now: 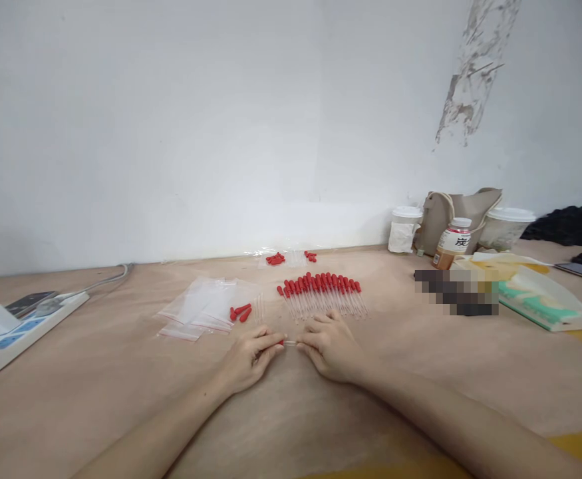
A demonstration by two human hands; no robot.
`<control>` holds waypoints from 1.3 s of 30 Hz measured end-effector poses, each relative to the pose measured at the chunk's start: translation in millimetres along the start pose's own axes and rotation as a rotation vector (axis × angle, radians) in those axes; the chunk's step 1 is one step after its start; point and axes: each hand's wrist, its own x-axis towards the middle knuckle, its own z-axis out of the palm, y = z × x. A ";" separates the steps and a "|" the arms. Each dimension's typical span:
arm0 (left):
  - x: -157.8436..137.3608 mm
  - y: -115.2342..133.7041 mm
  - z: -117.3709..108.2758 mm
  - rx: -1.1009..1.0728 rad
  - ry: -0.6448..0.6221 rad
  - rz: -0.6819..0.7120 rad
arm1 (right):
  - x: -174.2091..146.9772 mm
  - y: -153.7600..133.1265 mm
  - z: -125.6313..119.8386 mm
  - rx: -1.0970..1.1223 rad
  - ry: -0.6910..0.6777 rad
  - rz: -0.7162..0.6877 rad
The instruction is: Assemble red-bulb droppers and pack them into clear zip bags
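My left hand [253, 356] is closed around a red rubber bulb [281, 342], of which only the end shows. From the bulb a clear glass tube [291, 343] runs across to my right hand [329, 347], whose fingers pinch its other end. Just beyond my hands lies a row of droppers [325, 296], red bulbs pointing away and clear tubes toward me. Several loose red bulbs [241, 311] and a few bare glass tubes [260, 308] rest beyond my left hand. Whether the tube sits inside the held bulb is hidden by my fingers.
Clear zip bags [198, 306] lie left of the loose bulbs. Near the wall is a bag with more red bulbs [275, 259]. A power strip [36, 332] stands at left. Cups [404, 229], a bottle [453, 243] and a tissue pack [545, 299] are at right.
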 end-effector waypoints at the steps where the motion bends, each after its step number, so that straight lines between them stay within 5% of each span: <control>1: -1.0 -1.7 0.1 0.015 -0.011 0.017 | -0.7 -0.4 -0.6 -0.028 -0.003 -0.014; 6: -6.3 -8.5 -1.0 0.059 0.023 -0.024 | -5.5 1.0 0.2 -0.071 -0.024 0.029; 13: -8.7 -32.9 -15.1 0.254 0.263 -0.225 | 9.5 31.6 -2.9 0.213 0.054 0.618; 18: -8.7 -46.8 -18.7 0.422 0.308 -0.266 | 45.5 42.2 0.7 0.109 0.095 0.807; 28: -7.5 -59.6 -19.8 0.518 0.332 -0.306 | 80.5 47.2 40.7 -0.004 0.054 0.890; 39: -2.5 -69.9 -22.6 0.494 0.308 -0.281 | 73.7 44.0 34.0 -0.013 0.079 0.833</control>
